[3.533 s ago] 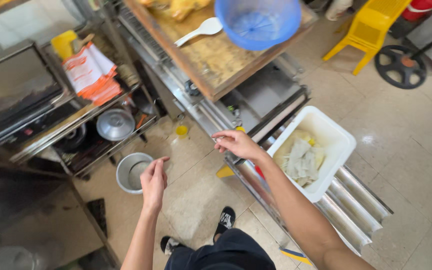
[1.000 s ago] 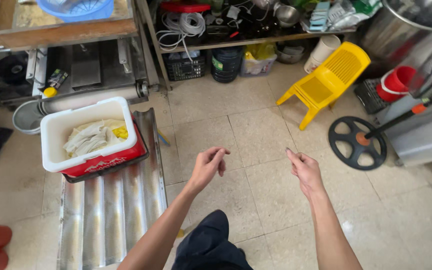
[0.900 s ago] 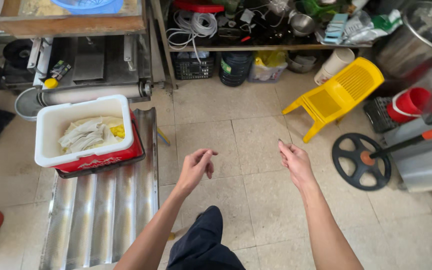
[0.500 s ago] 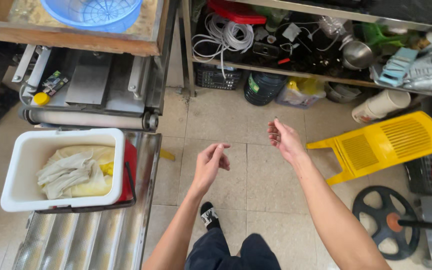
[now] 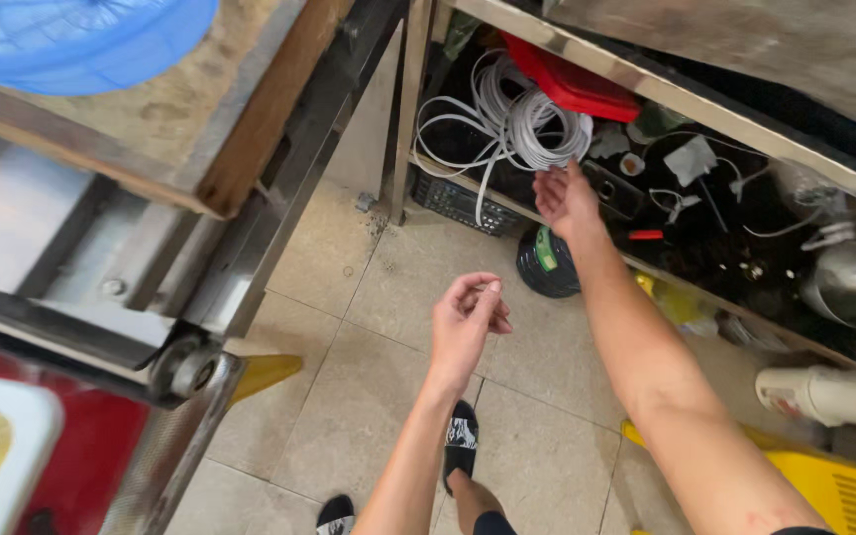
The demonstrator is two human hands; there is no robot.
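My right hand (image 5: 565, 198) reaches out to the lower metal shelf (image 5: 587, 243) and is right at a coil of white cable (image 5: 522, 127), fingers spread and holding nothing. My left hand (image 5: 468, 319) hangs lower over the tiled floor (image 5: 349, 396), fingers loosely curled, with nothing in it. A red flat lid (image 5: 572, 87) lies just behind the coil, and a black plastic basket (image 5: 463, 203) sits to its left. A dark round container (image 5: 545, 266) with a green label stands on the floor under my right wrist.
A wooden tabletop (image 5: 200, 119) with a blue plastic basket (image 5: 81, 40) is at the upper left, above a steel machine with a roller (image 5: 182, 365). A white tub (image 5: 2, 446) sits at the lower left. Metal pots (image 5: 849, 282), a white cylinder (image 5: 824, 396) and a yellow stool (image 5: 834, 485) are on the right.
I have moved closer to the shelf. My right hand has stretched forward to the white cable coil. The left hand stays curled in front of me.
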